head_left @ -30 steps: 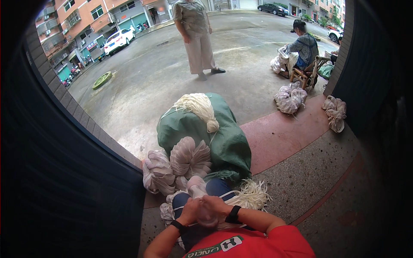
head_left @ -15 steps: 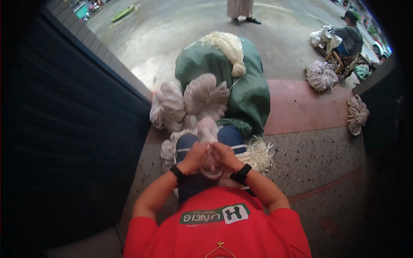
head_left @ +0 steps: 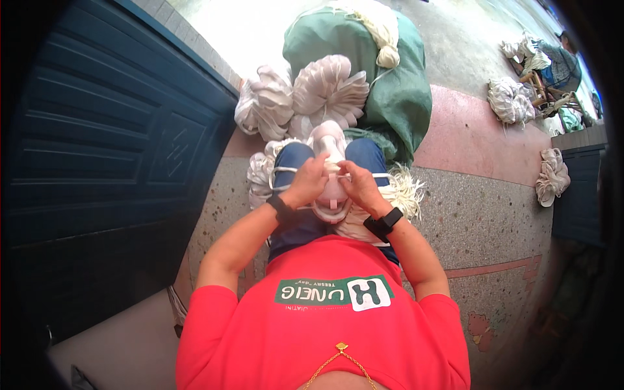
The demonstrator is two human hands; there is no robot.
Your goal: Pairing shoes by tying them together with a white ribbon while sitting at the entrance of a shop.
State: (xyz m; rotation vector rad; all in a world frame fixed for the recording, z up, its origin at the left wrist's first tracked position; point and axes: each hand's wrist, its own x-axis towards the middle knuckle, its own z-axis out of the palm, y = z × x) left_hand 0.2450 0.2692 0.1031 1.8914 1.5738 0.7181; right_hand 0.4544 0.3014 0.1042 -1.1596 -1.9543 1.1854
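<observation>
A pale pink and white shoe upper (head_left: 331,194) rests between my knees, its toe end away from me and its heel opening toward me. Over its lacing area my left hand (head_left: 308,180) and my right hand (head_left: 361,187) work close together, fingertips pinched. A white shoelace (head_left: 286,170) runs out past both hands, with loose lengths lying over each thigh. The fingers partly hide where the lace passes through the upper. By my right thigh lies a bunch of cream laces (head_left: 408,193).
Ahead stands a big green sack (head_left: 406,97) with a tied lace bundle (head_left: 388,45) on top. Bundled shoe uppers (head_left: 329,93) lean against it. A dark blue door (head_left: 117,149) is on the left. At far right a seated person (head_left: 564,65) sits near more bundles (head_left: 511,101).
The view has tipped down, so the sack and bundles appear higher and the standing person has left the picture. Both hands stay at the upper, now slightly farther apart.
</observation>
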